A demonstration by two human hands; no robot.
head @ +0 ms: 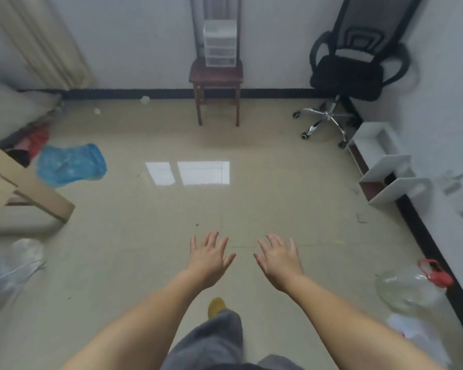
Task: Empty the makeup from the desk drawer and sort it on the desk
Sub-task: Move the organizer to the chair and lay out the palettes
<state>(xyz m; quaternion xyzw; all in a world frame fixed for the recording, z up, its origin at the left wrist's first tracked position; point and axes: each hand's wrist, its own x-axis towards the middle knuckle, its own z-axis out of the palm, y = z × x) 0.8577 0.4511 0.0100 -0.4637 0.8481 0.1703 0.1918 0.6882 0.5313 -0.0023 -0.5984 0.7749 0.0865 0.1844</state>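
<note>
I am seeing the small clear drawer unit (220, 44) on the wooden stool (216, 73) only as a blur, its contents unreadable. The cardboard box (16, 182) is running off the left edge, and the clear bottle (409, 289) is smearing.

No text, label, brand, number or sign can be read anywhere in this view. The surfaces that might carry print are blurred or too small to make out.
</note>
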